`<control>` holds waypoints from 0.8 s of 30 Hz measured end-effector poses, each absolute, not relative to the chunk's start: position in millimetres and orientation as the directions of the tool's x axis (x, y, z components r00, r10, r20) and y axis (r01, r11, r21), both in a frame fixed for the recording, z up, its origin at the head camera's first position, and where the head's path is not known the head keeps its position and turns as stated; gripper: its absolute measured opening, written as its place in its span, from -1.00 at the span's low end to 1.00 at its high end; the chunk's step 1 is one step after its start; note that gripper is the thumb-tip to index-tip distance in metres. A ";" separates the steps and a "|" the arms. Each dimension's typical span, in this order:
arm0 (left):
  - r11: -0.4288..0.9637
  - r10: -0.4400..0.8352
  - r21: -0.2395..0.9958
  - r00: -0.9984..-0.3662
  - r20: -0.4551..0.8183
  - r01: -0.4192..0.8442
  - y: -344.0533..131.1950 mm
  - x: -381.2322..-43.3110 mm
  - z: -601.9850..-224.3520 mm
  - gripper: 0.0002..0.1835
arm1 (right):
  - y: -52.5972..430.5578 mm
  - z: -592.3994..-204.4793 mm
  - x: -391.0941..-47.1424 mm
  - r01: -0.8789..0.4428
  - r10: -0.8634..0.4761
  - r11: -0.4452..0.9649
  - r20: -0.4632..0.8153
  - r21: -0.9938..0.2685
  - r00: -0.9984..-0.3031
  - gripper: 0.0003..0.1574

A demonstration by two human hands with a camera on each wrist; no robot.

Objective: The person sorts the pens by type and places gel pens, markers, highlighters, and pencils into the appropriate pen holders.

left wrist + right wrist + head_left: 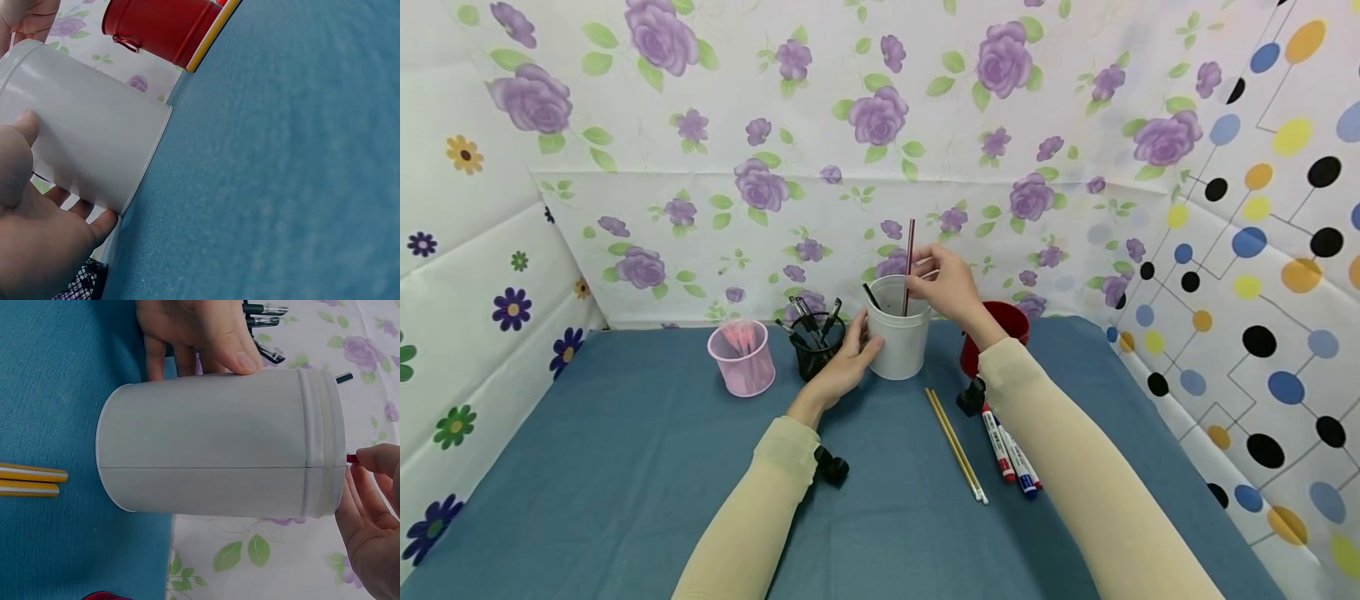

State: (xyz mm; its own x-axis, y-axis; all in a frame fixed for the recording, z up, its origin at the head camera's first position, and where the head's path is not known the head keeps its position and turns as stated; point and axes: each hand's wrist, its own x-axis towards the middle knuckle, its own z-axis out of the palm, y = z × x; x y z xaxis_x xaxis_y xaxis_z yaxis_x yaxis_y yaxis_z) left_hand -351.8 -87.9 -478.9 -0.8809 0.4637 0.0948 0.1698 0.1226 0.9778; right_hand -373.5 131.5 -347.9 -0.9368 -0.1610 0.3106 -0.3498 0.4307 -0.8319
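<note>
A white bucket [898,346] stands upright at the back middle of the table. My left hand [844,362] holds its left side, the thumb on the near wall and the other fingers round behind, as the left wrist view shows. Above the bucket, my right hand [949,283] pinches a dark red pencil [911,250] between thumb and fingers. The pencil is upright, its lower end inside the bucket and hidden by the wall. A black stick-like thing [871,296] leans out over the bucket's left rim.
Left of the bucket are a black mesh cup [814,360] of pens and a pink cup [751,375] of pink-topped items. A red bucket [1011,321] stands behind the right forearm. Two yellow pencils [953,442] and several markers [1000,446] lie nearer on the blue cloth [625,467].
</note>
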 end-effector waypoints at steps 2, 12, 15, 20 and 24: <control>0.122 0.465 0.977 -0.880 0.101 0.177 -87.6 -351.4 -478.3 -0.12 | 131.6 -348.1 -372.7 -0.351 -0.162 0.436 0.311 -0.829 -0.937 -0.57; 0.111 0.464 0.977 -0.879 0.113 0.184 -86.3 -352.5 -479.9 -0.13 | 136.5 -347.4 -368.2 -0.378 -0.197 0.478 0.323 -0.793 -0.926 -0.61; 0.105 0.465 0.979 -0.879 0.107 0.175 -85.9 -353.1 -479.2 -0.12 | 140.6 -344.5 -363.7 -0.396 -0.213 0.506 0.334 -0.766 -0.918 -0.63; 0.107 0.468 0.980 -0.879 0.097 0.166 -86.4 -353.1 -477.5 -0.12 | 147.6 -338.3 -355.0 -0.429 -0.250 0.543 0.349 -0.722 -0.903 -0.67; 0.108 0.469 0.981 -0.878 0.093 0.162 -87.6 -352.3 -476.9 -0.11 | 150.6 -333.3 -346.4 -0.454 -0.280 0.549 0.357 -0.701 -0.891 -0.68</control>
